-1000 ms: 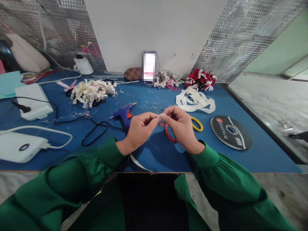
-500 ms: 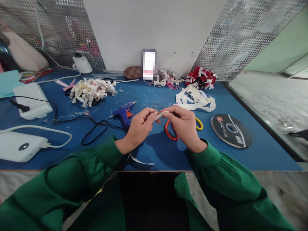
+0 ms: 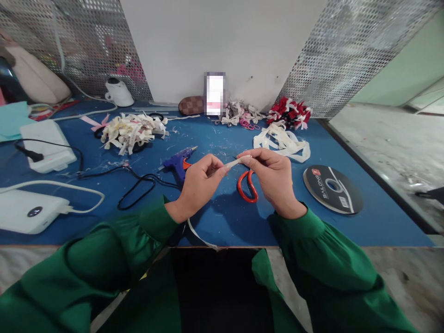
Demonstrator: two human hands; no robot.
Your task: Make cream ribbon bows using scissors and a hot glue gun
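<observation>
A narrow white ribbon (image 3: 233, 163) is stretched between my two hands above the middle of the blue table. My left hand (image 3: 201, 185) pinches it between thumb and fingers. At its other end, my right hand (image 3: 273, 179) has it in a pinch. A loose tail of white ribbon (image 3: 199, 236) hangs below my left wrist to the table's front edge. Red-handled scissors (image 3: 247, 187) lie beside my right hand, partly hidden by it. The blue glue gun (image 3: 177, 163) lies just behind my left hand.
Left: a pile of ribbon bows (image 3: 133, 132), a black cable (image 3: 138, 185), a white power bank (image 3: 33, 212) and a power strip (image 3: 46, 145). Right: a black spool (image 3: 332, 189), loose cream ribbon (image 3: 282, 142) and red bows (image 3: 289, 112). A phone (image 3: 215, 94) stands at the back.
My right hand has moved right, away from my left hand, so more ribbon shows between them. The ribbon tail has shifted towards the table's front edge.
</observation>
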